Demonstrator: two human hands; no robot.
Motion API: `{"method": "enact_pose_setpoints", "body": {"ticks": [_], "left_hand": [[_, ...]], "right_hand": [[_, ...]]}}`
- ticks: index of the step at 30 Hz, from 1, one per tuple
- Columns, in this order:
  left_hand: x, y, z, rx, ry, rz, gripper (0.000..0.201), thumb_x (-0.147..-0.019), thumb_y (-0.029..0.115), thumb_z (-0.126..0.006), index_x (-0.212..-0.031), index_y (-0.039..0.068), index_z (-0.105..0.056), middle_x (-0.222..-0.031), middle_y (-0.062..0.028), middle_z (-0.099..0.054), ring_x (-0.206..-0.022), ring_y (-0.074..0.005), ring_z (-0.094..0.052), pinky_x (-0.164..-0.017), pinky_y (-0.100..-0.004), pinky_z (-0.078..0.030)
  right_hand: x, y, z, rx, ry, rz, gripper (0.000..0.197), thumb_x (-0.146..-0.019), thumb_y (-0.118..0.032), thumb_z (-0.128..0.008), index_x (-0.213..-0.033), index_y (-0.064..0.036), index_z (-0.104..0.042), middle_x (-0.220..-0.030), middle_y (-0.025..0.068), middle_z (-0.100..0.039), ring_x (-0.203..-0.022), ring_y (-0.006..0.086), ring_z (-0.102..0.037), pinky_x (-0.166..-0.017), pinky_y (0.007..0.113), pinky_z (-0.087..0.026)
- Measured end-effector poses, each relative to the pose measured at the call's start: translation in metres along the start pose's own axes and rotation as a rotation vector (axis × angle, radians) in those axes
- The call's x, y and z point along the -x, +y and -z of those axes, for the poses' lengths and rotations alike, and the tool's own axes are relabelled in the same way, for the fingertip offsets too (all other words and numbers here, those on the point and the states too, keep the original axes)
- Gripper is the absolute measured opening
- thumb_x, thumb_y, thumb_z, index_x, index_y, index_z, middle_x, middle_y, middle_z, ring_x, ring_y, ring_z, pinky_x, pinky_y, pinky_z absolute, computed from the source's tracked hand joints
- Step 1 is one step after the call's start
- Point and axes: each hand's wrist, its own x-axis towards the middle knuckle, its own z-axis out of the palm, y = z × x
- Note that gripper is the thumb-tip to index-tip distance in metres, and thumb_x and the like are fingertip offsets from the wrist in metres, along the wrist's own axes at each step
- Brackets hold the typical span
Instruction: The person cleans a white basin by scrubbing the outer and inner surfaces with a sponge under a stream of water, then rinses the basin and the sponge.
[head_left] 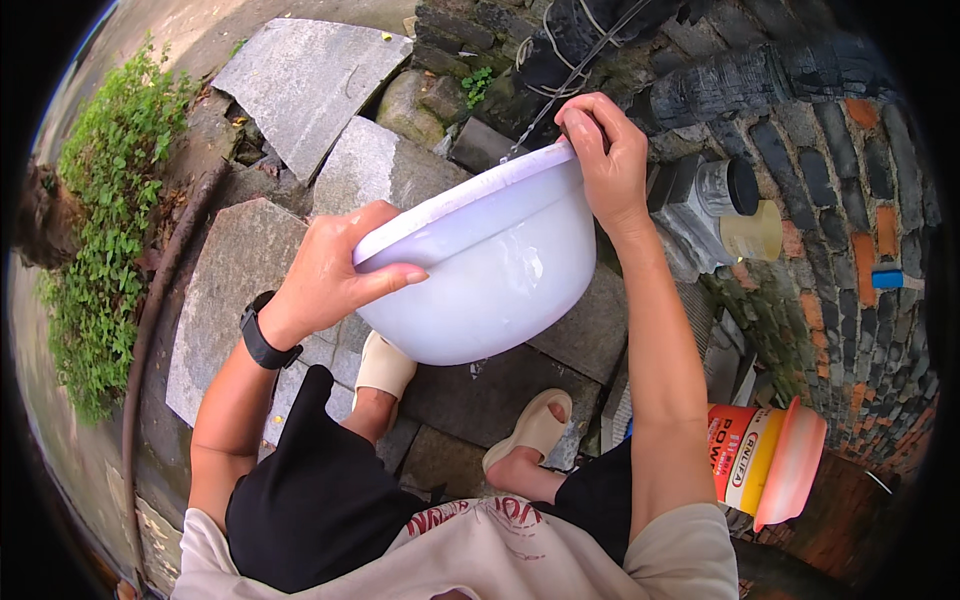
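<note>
A white plastic basin (pixel 480 275) is held above the sandalled feet (pixel 455 405), tipped with its mouth facing away; its rim is clasped by the left hand (pixel 335 275) and right hand (pixel 605 160). Stone paving (pixel 240 265) and a brick wall (pixel 850 200) are seen below.

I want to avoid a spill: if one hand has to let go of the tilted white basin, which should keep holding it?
Probably the left hand: it wraps the white basin at its lower side wall, while the right hand only pinches the raised rim.

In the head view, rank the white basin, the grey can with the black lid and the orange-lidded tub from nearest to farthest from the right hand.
From the right hand:
1. White basin: gripped at its far rim.
2. Grey can with the black lid: just right, by the brick wall.
3. Orange-lidded tub: lowest, beside the right knee.
</note>
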Motion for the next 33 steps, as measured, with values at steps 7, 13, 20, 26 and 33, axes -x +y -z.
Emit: {"method": "enact_pose_setpoints", "body": {"ticks": [7,13,20,26,33], "left_hand": [[0.006,0.006,-0.008,0.146,-0.138,0.125,0.020,-0.073,0.010,-0.078,-0.082,0.000,-0.064,-0.070,-0.0147,-0.060,-0.063,-0.0271,-0.062,-0.059,-0.0337,-0.047],[0.025,0.009,-0.033,-0.422,-0.214,-0.203,0.016,-0.066,0.008,-0.066,-0.071,0.006,-0.052,-0.066,-0.0071,-0.055,-0.065,-0.0272,-0.062,-0.057,-0.0371,-0.049],[0.053,-0.045,-0.078,-0.684,-0.388,-0.266,0.029,-0.074,0.033,-0.069,-0.079,0.009,-0.053,-0.076,-0.0027,-0.053,-0.075,-0.0201,-0.060,-0.065,-0.0338,-0.048],[0.072,-0.070,-0.071,-0.744,-0.337,-0.189,0.057,-0.067,0.044,-0.076,-0.109,0.010,-0.058,-0.099,-0.0091,-0.057,-0.106,-0.0276,-0.055,-0.093,-0.0478,-0.043],[0.123,-0.101,-0.054,-0.601,0.542,0.258,0.106,-0.064,0.050,-0.084,-0.144,0.003,-0.030,-0.137,-0.0225,-0.043,-0.129,-0.0346,-0.043,-0.108,-0.0492,-0.035]], "right_hand": [[0.016,-0.038,0.003,0.055,-0.124,0.042,0.011,-0.083,-0.010,-0.063,-0.085,0.0004,-0.062,-0.078,0.0097,-0.061,-0.069,0.0187,-0.059,-0.068,0.028,-0.046],[0.075,0.026,0.034,-0.163,-0.106,-0.379,0.019,-0.095,-0.016,-0.054,-0.095,0.0016,-0.062,-0.087,0.0026,-0.063,-0.086,0.0102,-0.057,-0.078,0.025,-0.045],[0.151,0.117,-0.018,0.255,-0.074,-0.768,0.059,-0.071,-0.035,-0.080,-0.111,0.0000,-0.054,-0.094,0.0173,-0.064,-0.081,0.0247,-0.062,-0.068,0.032,-0.050],[0.160,0.101,-0.050,-0.089,0.093,-0.936,0.052,-0.067,-0.013,-0.073,-0.112,0.0024,-0.051,-0.092,0.0138,-0.061,-0.071,0.0195,-0.059,-0.060,0.032,-0.048],[0.179,0.102,-0.067,-0.141,0.187,-0.897,0.052,-0.071,-0.012,-0.072,-0.114,0.0025,-0.047,-0.104,0.0151,-0.055,-0.093,0.0227,-0.055,-0.082,0.035,-0.045]]}}
